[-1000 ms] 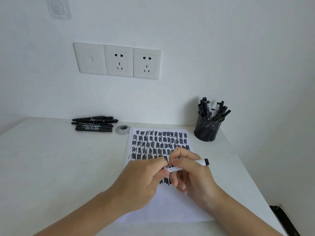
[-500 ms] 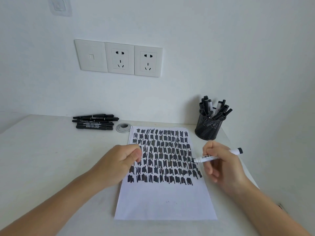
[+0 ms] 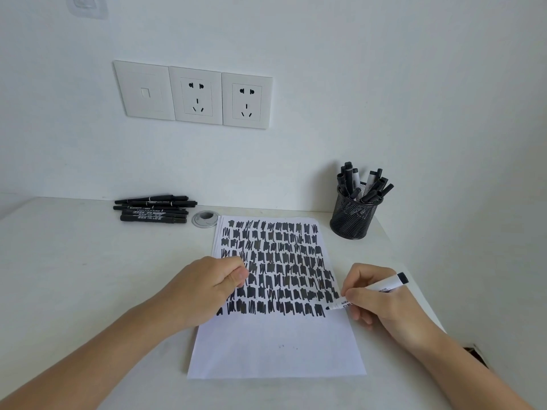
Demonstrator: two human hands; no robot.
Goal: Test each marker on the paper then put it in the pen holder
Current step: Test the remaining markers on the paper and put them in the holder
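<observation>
Right hand [image 3: 381, 303] pinches white-barrelled marker [image 3: 384, 287] in a writing grip, thumb and fingers curled round the barrel. Tip is uncapped, down at the paper [image 3: 275, 350], right end of the bottom scribble row; black tail end points up-right. Left hand [image 3: 213, 288] sits curled on the paper's left edge, thumb against index finger; can't tell if it's holding anything. Pen holder [image 3: 353, 216], black mesh, is at the surface's [image 3: 74, 276] rear right, just beyond the paper's far right corner, well apart from both hands, several markers in it. Pile of black markers [image 3: 154, 208] lies at rear left, near a round grommet [image 3: 206, 218].
</observation>
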